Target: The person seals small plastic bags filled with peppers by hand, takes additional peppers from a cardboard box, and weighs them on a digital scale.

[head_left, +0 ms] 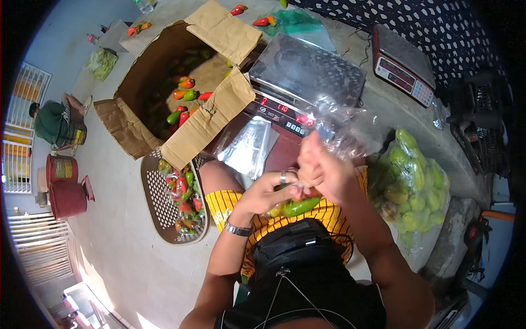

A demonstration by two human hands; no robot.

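Observation:
My left hand (268, 192), with a ring and a metal bracelet, is closed on the gathered neck of a clear plastic bag over my lap. Green and red peppers (301, 206) hang in the bag below the fingers. Just right of it, my right hand (323, 170) is raised with its fingers pinched on the bag's upper part. Loose clear plastic (348, 129) spreads above that hand. A stack of flat clear bags (249, 143) lies beyond my left hand, beside a scale (307, 71) with a lit red display.
An open cardboard box (213, 123) of peppers stands at the upper left, above a basket (159, 203) of bagged peppers. Right of my lap is a large bag of green vegetables (411, 186). Another scale (402, 71) stands upper right. A person (55, 123) sits far left.

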